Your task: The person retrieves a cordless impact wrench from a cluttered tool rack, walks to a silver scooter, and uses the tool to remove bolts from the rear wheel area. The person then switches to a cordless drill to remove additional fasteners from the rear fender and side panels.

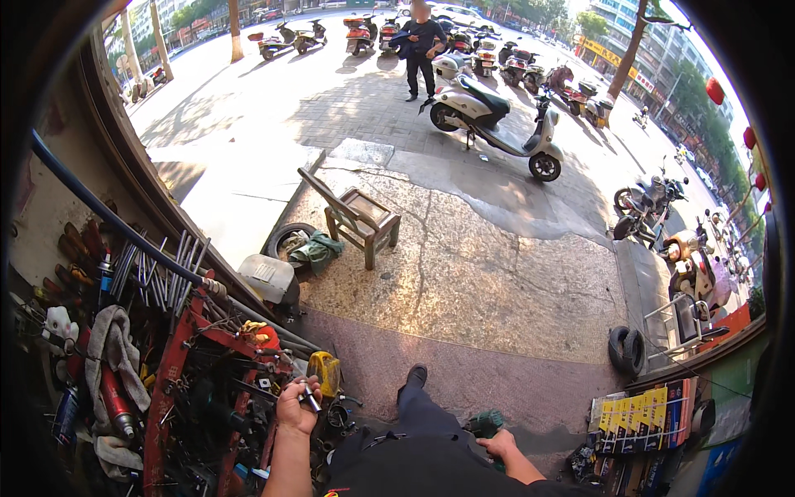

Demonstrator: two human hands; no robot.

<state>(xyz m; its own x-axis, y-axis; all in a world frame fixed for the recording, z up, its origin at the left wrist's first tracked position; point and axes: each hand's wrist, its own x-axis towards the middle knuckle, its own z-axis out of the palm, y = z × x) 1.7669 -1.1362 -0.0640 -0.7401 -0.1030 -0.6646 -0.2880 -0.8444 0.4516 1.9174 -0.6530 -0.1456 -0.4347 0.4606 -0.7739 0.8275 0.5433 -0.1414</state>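
Head camera, looking down and out from a shopfront, and both hands are in play! Down at seven o'clock, the left hand [295,412] comes palm up, its grip pinching a short, shiny metal cylinder [310,400] between thumb and curled fingers. Over at five o'clock, the right hand [499,446] has its grip wrapped on a dark green tool [485,423]; the handle is mostly hidden behind the fingers. Between them, a dark shoe [417,376] points up the floor.

Just beyond the left hand sits a yellow plastic thing [325,372], and out to eight o'clock it's a real crush: a red metal frame [171,388], a grey cloth [123,346] and a red can [116,399], packed among loose tools. At nine o'clock, a green cloth [317,251] is draped over a tyre [276,243]. A wooden chair [358,213] stands just off centre toward ten o'clock.

Swing round to four o'clock: two small tyres [627,351] lean together near a strapped stack of boxes [644,418]. Up at one o'clock, a white scooter [497,120] is parked side-on, and at twelve a person in dark clothes [422,43] stands facing this way.
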